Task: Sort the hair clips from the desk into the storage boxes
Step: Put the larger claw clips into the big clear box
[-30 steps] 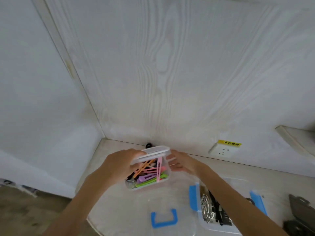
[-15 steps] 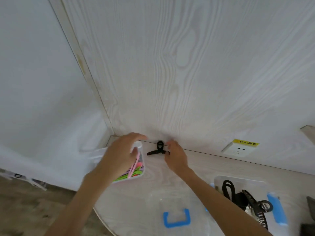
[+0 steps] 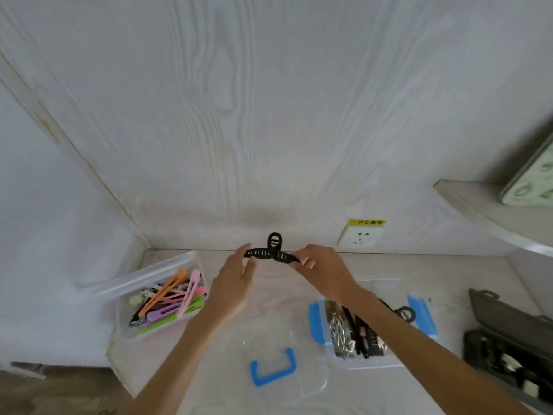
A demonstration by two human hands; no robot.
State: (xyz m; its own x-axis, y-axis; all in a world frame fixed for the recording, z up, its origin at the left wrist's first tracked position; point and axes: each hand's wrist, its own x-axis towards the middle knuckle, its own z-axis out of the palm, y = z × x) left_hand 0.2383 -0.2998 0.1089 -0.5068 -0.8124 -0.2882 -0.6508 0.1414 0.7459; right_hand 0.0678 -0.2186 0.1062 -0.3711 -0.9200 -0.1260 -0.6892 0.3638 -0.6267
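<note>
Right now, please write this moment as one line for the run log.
step: sorting | right hand: pinches black claw clip | left hand: open, at clip's other end | box of coloured clips: on desk, left

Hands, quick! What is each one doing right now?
Left hand: open, fingertips at one end of the black claw clip.
Right hand: pinching the clip's other end.

A yellow label (image 3: pixel 367 222) with dark Chinese characters, too blurred to read with certainty, sits along the top edge of a white wall socket (image 3: pixel 361 236) above the desk; no other text is legible.
</note>
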